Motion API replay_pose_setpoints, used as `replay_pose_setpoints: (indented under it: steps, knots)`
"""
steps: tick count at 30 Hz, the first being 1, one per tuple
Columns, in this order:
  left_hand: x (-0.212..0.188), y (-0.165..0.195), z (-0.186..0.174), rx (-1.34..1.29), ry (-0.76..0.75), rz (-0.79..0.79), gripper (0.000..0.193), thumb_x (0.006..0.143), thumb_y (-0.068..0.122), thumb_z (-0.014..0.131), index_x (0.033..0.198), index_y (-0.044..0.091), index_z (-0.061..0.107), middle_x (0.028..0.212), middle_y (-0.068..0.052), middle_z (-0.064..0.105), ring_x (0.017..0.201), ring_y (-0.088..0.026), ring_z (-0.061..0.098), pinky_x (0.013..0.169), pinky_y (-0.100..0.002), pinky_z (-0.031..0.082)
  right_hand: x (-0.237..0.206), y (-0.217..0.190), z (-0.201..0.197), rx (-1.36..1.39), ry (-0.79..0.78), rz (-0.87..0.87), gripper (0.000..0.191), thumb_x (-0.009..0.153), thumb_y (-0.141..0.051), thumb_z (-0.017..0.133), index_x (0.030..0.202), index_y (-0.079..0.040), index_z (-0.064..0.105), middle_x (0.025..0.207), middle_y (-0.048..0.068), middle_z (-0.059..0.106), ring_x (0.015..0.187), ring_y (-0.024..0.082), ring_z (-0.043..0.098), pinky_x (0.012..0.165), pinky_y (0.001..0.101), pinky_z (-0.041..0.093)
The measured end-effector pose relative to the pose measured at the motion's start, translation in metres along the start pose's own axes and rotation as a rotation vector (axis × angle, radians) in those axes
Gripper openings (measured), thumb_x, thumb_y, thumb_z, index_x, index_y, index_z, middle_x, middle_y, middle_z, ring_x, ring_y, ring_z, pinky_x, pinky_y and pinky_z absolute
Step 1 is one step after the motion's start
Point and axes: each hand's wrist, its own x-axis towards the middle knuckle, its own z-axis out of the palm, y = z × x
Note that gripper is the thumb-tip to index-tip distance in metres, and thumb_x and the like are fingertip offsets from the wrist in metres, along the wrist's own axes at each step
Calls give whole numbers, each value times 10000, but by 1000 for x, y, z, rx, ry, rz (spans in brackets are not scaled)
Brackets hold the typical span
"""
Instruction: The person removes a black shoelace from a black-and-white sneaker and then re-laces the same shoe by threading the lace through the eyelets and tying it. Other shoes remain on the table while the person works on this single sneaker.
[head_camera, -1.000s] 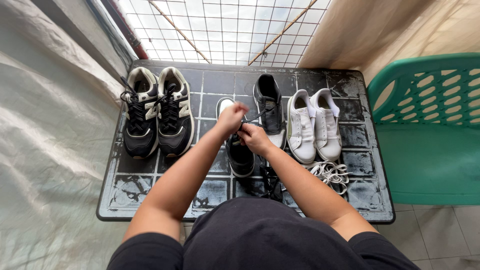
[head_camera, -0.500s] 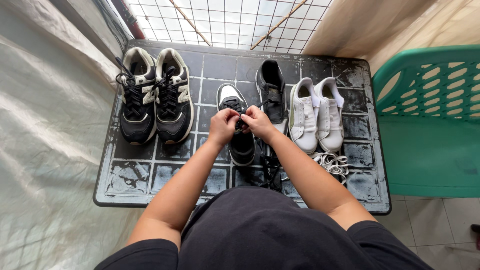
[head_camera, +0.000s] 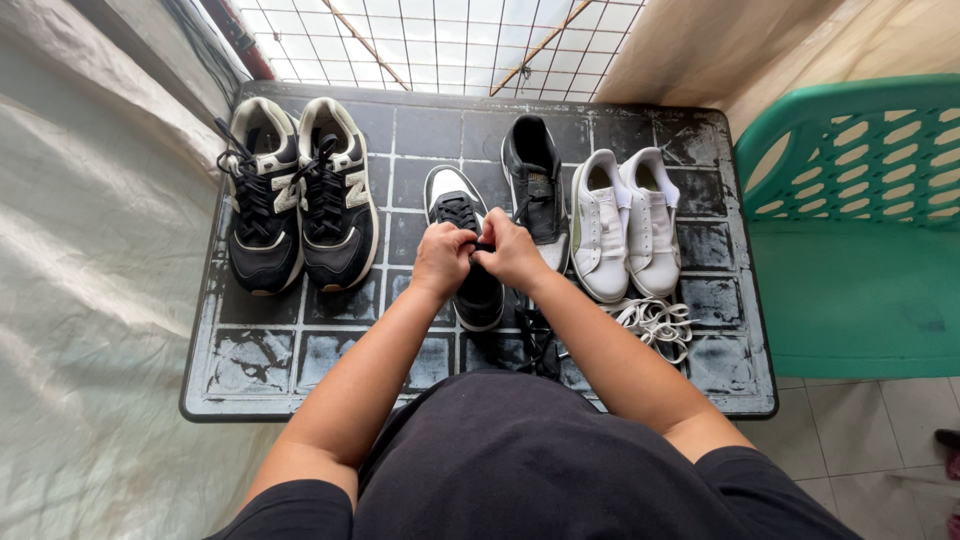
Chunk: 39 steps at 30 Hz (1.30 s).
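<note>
A black sneaker with a white collar stands toe toward me on a dark tiled table. My left hand and my right hand meet over its middle, fingers pinched on its black lace. A second black sneaker lies just right of it, partly behind my right hand. The lace ends under my fingers are hidden.
A pair of black and cream sneakers sits at the table's left, a pair of white sneakers at its right. Loose white laces and a black lace pile lie near the front edge. A green plastic chair stands right.
Both hands came down from above the shoe onto its lacing and drew closer together. The view shifted slightly toward the table.
</note>
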Motion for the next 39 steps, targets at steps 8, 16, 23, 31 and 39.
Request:
replay_pose_setpoints:
  steps: [8,16,23,31,39]
  knots:
    - [4,-7,-15,29,-286,-54,152,867,129,667,978,94,765,946,-126,639,1002,-346,622,877,-431,507,-6,-13,1,-1,44,88,326,733,-134,763,935,-61,517,834,126,735,869,282,773,770,391,599]
    - [12,-23,-10,-158,-249,-59,164,864,147,709,987,43,740,951,-120,671,910,-310,672,818,-383,537,-10,-4,8,-122,50,-89,210,831,-140,731,1028,-81,772,970,136,738,923,301,715,844,401,564]
    - [-5,-13,-6,-190,-26,-186,136,836,121,738,943,56,792,850,-101,680,734,-216,668,698,-323,539,0,14,15,-138,-34,46,230,813,-269,782,938,-77,801,1078,113,649,1076,304,614,943,396,498]
    - [18,-13,0,-451,-353,-609,130,889,144,690,914,26,739,822,-41,708,743,-110,612,680,-288,498,-9,8,6,-96,-91,114,375,793,-340,785,1058,-87,704,1191,120,651,1126,309,636,967,378,521]
    - [21,-18,-1,-703,-379,-713,107,905,120,690,981,61,738,853,25,671,791,-81,566,730,-260,462,-28,-28,-12,-382,197,-95,234,773,-325,825,789,-125,706,1359,126,580,1320,344,489,1021,464,460]
